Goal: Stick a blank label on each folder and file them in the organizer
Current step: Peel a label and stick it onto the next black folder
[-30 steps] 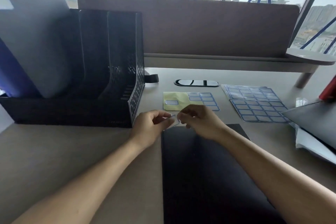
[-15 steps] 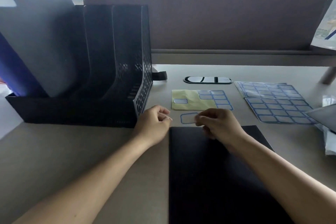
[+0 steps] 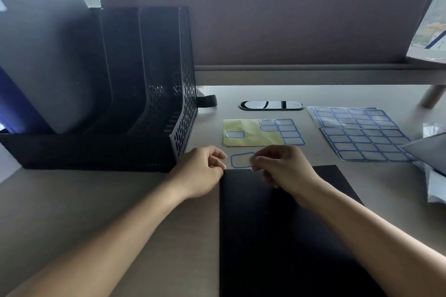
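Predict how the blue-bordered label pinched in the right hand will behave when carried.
The small blue-bordered translucent sticker label is probably floppy and very light: the right hand pinches just one edge. Likely adhesive-backed, given the part-emptied yellow backing sheet, so it may cling or curl.

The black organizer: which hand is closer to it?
Left. The left hand lies just off the organizer, at its front corner; the right hand, pinching a label, is farther right.
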